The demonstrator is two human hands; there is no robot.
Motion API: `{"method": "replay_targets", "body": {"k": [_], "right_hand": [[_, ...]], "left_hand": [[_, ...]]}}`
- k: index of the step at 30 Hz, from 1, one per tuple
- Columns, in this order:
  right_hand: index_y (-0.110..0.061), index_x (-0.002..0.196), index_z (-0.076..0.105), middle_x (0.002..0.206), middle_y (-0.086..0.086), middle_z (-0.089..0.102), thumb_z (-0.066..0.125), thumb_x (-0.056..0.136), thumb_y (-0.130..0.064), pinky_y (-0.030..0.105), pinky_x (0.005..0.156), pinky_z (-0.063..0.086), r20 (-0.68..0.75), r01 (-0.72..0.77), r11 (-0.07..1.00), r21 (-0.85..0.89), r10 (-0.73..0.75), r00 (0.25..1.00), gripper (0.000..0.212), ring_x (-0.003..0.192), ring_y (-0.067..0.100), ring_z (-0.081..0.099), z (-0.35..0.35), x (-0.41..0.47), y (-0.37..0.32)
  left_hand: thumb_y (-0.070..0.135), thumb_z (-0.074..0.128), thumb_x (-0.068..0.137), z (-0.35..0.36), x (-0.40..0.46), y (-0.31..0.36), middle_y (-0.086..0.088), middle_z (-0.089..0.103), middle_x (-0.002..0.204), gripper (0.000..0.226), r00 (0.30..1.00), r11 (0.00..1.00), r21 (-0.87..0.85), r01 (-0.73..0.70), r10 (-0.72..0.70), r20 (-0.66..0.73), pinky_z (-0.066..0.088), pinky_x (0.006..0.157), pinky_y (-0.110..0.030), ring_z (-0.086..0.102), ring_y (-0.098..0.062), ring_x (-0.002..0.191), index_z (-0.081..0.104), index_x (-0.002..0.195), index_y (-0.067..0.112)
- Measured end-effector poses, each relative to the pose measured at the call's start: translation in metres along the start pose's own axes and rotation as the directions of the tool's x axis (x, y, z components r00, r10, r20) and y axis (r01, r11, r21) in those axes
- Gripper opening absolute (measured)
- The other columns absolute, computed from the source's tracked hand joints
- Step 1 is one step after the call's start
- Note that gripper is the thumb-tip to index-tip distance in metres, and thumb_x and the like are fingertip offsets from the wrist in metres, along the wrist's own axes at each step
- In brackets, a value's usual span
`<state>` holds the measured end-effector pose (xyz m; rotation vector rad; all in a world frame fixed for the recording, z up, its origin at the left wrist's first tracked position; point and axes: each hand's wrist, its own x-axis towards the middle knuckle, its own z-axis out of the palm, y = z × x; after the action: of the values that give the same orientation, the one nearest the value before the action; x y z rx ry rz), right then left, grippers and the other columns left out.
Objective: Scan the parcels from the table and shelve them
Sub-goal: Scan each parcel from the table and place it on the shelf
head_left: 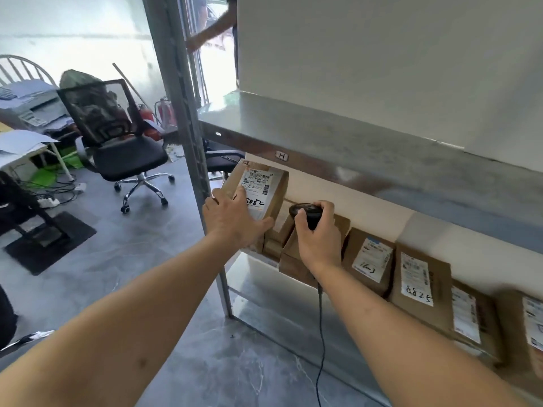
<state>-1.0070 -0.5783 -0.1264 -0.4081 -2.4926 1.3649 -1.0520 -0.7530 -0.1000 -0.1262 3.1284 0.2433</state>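
The left hand [235, 221] holds the parcel [258, 198] upright at the left end of the shelf [264, 277], beside the post [188, 142]. The right hand [318, 233] grips the scanner [305, 214] just beside it. More boxes [420, 283] fill the shelf rightward.

Head view, downward, near shelf [382, 148]
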Motion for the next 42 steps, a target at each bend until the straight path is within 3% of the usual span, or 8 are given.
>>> {"method": "replay_targets", "body": {"k": [9,12,16,20,25,30,34,42], "right_hand": [[-0.027,0.141,0.043,0.106,-0.004,0.067,0.053,0.105,-0.048,0.035,0.076,0.053,-0.137,-0.092,0.995,-0.033,0.086,0.987,0.043,0.090,0.016,0.066,0.055,-0.001,-0.036],[-0.029,0.138,0.043,0.110,-0.004,0.069,0.054,0.104,-0.048,0.037,0.079,0.057,-0.166,-0.113,0.993,-0.032,0.106,0.980,0.041,0.093,0.016,0.068,0.062,-0.001,-0.038],[-0.027,0.139,0.044,0.111,-0.002,0.067,0.055,0.105,-0.046,0.029,0.071,0.050,-0.190,-0.127,0.991,-0.041,0.117,0.975,0.040,0.092,0.016,0.067,0.064,0.003,-0.038],[-0.028,0.140,0.044,0.111,-0.003,0.068,0.055,0.104,-0.047,0.034,0.078,0.055,-0.216,-0.154,0.987,-0.034,0.144,0.966,0.041,0.095,0.018,0.068,0.063,0.006,-0.037],[-0.028,0.142,0.043,0.109,-0.004,0.068,0.055,0.105,-0.048,0.036,0.081,0.057,-0.228,-0.168,0.985,-0.044,0.154,0.961,0.044,0.093,0.016,0.068,0.056,0.005,-0.035],[-0.028,0.141,0.043,0.104,-0.006,0.065,0.055,0.104,-0.047,0.039,0.081,0.059,-0.244,-0.192,0.980,-0.042,0.177,0.954,0.043,0.093,0.018,0.068,0.049,0.004,-0.026],[-0.028,0.140,0.043,0.102,-0.005,0.065,0.055,0.104,-0.048,0.043,0.082,0.061,-0.263,-0.211,0.977,-0.044,0.192,0.945,0.043,0.093,0.021,0.069,0.046,0.005,-0.022],[-0.033,0.137,0.042,0.094,-0.011,0.067,0.054,0.103,-0.053,0.043,0.076,0.062,-0.263,-0.230,0.972,-0.040,0.212,0.941,0.041,0.083,0.012,0.069,0.039,0.003,-0.015]], "left_hand": [[0.095,0.047,0.076,0.009,0.069,-0.035,-0.029,0.033,0.149,0.114,0.981,0.981,0.027,-0.191,0.189,0.047,0.034,0.113,-0.056,0.039,-0.050,0.136,0.020,0.163,0.026],[0.096,0.046,0.075,0.015,0.083,-0.036,-0.031,0.033,0.149,0.115,0.979,0.979,0.041,-0.202,0.200,0.045,0.035,0.113,-0.057,0.040,-0.052,0.135,0.020,0.163,0.027],[0.097,0.041,0.076,0.021,0.094,-0.034,-0.033,0.031,0.150,0.114,0.979,0.980,0.040,-0.197,0.195,0.059,0.034,0.114,-0.058,0.037,-0.053,0.137,0.021,0.163,0.026],[0.096,0.037,0.079,0.028,0.097,-0.030,-0.036,0.023,0.157,0.113,0.977,0.977,0.079,-0.199,0.191,0.092,0.028,0.119,-0.062,0.027,-0.058,0.144,0.024,0.163,0.022],[0.079,0.031,0.098,0.026,0.104,-0.028,-0.027,0.022,0.167,0.092,0.947,0.939,0.126,-0.321,0.320,0.028,0.019,0.127,-0.056,0.021,-0.046,0.155,0.040,0.156,0.008],[0.065,0.028,0.106,0.033,0.114,-0.027,-0.023,0.027,0.168,0.065,0.897,0.902,-0.042,-0.430,0.432,0.092,0.020,0.128,-0.055,0.020,-0.046,0.157,0.037,0.154,0.022],[0.059,0.032,0.108,0.030,0.119,-0.024,-0.020,0.023,0.170,0.062,0.881,0.890,-0.062,-0.451,0.456,0.125,0.016,0.130,-0.053,0.017,-0.045,0.158,0.030,0.161,0.026],[0.050,0.042,0.108,0.026,0.118,-0.019,-0.020,0.028,0.167,0.057,0.884,0.899,-0.073,-0.431,0.437,0.164,0.015,0.130,-0.054,0.017,-0.047,0.157,0.034,0.157,0.024]]}}
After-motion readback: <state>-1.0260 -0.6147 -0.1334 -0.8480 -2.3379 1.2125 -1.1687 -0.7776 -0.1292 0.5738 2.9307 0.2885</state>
